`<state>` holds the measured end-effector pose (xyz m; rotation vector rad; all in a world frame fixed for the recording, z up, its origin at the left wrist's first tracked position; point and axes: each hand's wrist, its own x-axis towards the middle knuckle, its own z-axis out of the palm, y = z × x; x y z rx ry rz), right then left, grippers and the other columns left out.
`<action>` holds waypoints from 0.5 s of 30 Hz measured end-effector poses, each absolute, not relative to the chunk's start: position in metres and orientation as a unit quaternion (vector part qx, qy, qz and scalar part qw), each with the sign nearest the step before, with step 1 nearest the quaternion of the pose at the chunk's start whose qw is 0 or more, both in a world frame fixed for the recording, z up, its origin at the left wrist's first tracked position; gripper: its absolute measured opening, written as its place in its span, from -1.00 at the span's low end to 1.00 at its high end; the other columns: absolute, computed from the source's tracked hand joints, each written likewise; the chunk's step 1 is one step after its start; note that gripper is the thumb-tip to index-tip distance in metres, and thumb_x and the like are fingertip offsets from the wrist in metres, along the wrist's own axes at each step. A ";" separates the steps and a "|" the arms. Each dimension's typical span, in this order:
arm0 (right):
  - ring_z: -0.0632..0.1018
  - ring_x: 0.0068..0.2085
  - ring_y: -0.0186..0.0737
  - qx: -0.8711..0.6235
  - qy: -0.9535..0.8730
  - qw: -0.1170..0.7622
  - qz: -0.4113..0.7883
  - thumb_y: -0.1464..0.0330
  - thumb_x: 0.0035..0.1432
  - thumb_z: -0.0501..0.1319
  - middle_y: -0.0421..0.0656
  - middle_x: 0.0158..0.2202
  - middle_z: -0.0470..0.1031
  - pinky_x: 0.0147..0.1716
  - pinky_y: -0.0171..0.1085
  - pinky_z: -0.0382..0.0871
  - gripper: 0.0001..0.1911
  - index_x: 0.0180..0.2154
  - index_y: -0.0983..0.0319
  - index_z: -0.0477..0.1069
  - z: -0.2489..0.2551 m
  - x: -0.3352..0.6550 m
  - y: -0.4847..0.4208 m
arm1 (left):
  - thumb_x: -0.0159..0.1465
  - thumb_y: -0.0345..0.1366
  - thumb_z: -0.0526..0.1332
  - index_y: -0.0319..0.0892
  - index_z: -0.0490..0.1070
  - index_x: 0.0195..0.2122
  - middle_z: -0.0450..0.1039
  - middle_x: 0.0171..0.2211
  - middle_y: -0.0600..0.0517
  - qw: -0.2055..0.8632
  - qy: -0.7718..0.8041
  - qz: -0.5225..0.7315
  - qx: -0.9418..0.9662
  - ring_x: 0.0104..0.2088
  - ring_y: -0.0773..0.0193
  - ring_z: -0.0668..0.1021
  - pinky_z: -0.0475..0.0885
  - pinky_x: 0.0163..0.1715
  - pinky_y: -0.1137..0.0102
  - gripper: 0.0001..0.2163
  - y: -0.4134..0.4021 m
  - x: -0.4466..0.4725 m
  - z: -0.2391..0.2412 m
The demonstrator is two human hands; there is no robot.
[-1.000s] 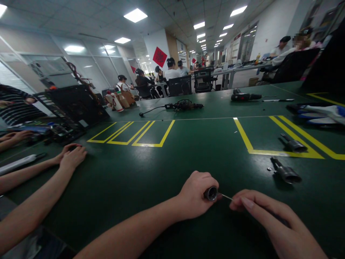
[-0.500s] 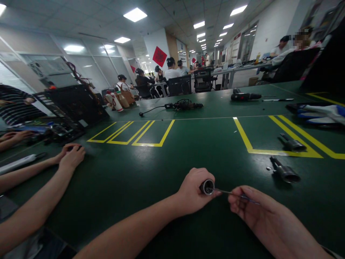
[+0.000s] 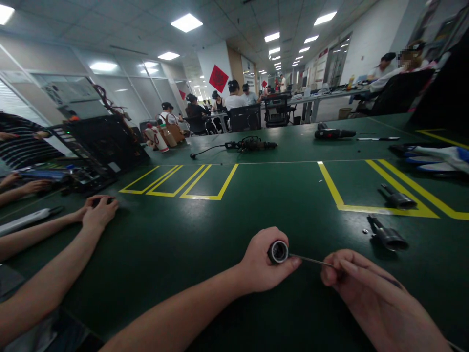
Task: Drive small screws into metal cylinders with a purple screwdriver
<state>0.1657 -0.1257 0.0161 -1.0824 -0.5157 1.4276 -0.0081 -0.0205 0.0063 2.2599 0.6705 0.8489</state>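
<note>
My left hand [image 3: 266,266] is closed round a short black metal cylinder [image 3: 277,252], its open round end turned toward the camera. My right hand [image 3: 361,286] pinches a thin metal rod [image 3: 309,260] whose tip reaches the cylinder's mouth. Both hands hover just above the dark green table [image 3: 220,230] near its front edge. Two similar black cylindrical parts [image 3: 388,237] [image 3: 397,198] lie on the table to the right, one of them on a yellow line, with a small washer [image 3: 365,230] beside the nearer one.
A co-worker's arms [image 3: 54,244] rest on the table at the left, beside an open black case [image 3: 98,149]. A cabled tool [image 3: 251,143], a black power tool [image 3: 331,132] and gloves [image 3: 436,156] lie farther back. Yellow tape outlines mark the table. People sit at desks behind.
My left hand has lifted and tilted the cylinder so its open end faces the camera more. The rod's tip has moved up to the cylinder's mouth and my right hand has shifted slightly right.
</note>
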 end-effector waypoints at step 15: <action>0.50 -0.34 -0.24 -0.474 -0.093 0.595 0.643 0.28 -0.18 0.44 -0.18 -0.36 0.52 -0.41 -0.35 0.45 -0.73 -0.37 0.18 0.50 0.049 0.167 -0.133 | 0.26 -0.19 0.08 -0.17 0.31 -0.27 0.36 -0.32 0.04 0.201 0.302 0.141 0.921 -0.33 0.29 0.40 0.29 -0.34 0.38 -0.84 -0.027 0.004 0.015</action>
